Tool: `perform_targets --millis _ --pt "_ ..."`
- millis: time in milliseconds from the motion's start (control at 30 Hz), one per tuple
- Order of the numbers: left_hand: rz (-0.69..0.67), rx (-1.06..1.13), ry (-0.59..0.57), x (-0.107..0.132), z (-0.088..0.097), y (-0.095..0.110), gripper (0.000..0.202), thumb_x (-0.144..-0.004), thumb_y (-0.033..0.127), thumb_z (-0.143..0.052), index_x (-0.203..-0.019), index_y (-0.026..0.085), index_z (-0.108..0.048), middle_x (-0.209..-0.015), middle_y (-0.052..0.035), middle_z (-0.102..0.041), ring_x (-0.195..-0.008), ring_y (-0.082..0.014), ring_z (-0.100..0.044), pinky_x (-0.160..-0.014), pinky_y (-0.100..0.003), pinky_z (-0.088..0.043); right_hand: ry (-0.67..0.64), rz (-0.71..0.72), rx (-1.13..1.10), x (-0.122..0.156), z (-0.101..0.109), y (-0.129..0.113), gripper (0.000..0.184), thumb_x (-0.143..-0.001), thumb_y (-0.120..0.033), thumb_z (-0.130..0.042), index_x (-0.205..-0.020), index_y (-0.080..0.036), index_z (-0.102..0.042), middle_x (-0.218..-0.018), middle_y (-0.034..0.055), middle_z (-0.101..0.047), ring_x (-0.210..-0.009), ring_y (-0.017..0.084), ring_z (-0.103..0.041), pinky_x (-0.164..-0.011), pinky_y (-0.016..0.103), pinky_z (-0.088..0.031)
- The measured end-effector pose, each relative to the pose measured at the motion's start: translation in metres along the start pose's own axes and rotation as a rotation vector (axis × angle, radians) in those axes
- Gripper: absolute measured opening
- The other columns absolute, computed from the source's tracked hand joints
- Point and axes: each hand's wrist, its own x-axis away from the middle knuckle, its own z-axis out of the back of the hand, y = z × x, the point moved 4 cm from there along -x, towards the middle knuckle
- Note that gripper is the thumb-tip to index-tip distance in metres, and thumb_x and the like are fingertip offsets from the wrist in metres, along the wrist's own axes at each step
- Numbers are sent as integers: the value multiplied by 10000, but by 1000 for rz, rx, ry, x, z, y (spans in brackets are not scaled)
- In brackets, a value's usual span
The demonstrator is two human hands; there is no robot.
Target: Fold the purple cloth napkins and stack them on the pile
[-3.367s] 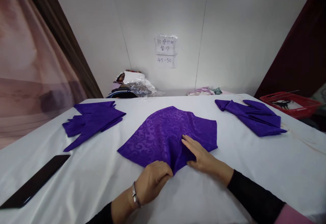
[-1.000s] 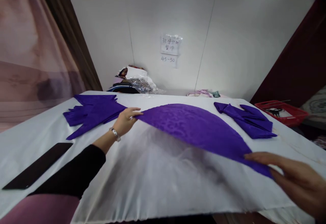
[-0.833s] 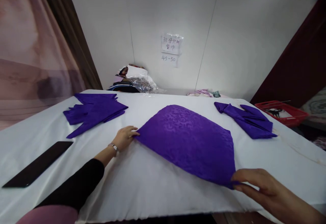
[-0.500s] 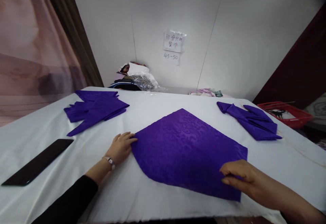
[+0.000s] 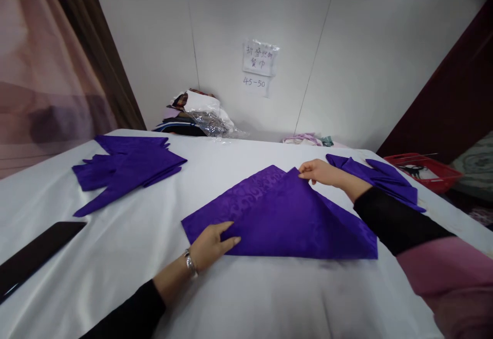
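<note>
A purple patterned napkin (image 5: pixel 285 221) lies on the white tablecloth (image 5: pixel 162 226) in front of me, its near corner folded over toward the far corner into a triangle. My right hand (image 5: pixel 319 172) pinches that folded corner at the far tip of the napkin. My left hand (image 5: pixel 211 241), with a bracelet at the wrist, rests flat with fingers spread on the napkin's near left edge.
A pile of folded purple napkins (image 5: pixel 127 167) lies at the left, another purple pile (image 5: pixel 379 180) at the right behind my right arm. A black phone (image 5: pixel 34 254) lies near the left edge. A red basket (image 5: pixel 423 169) stands off the table's right. Bagged clutter (image 5: pixel 200 118) sits by the wall.
I spread the napkin out flat as a diamond. Since then my right hand has carried the near corner up to the far corner, and my left hand has shifted to the near left edge.
</note>
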Motion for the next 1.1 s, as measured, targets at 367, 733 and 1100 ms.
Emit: perform_targets --millis 367,733,1100 --pt "133 -526 454 -5 35 -46 400 -868 430 -443 -1184 230 -586 -954 -27 -731 -707 -180 -679 -712 -308 -530 222 -250 359 -121 -38 47 140 -775 -119 -560 -825 -103 -690 -872 104 -688 -801 172 -604 -663 228 -393" --pt "90 -569 589 -3 48 -58 402 -882 409 -382 -1166 204 -579 -980 -56 -725 -844 -215 -677 -786 -340 -522 323 -302 428 -145 -59 70 187 -868 -211 -495 -920 -153 -664 -983 99 -684 -879 185 -608 -654 240 -383" --pt "250 -457 662 0 64 -70 435 -829 466 -404 -1125 231 -619 -847 -11 -721 -722 -185 -661 -668 -280 -504 395 -328 496 -160 -65 75 200 -892 -250 -466 -917 -200 -658 -979 72 -686 -913 192 -616 -694 255 -420"
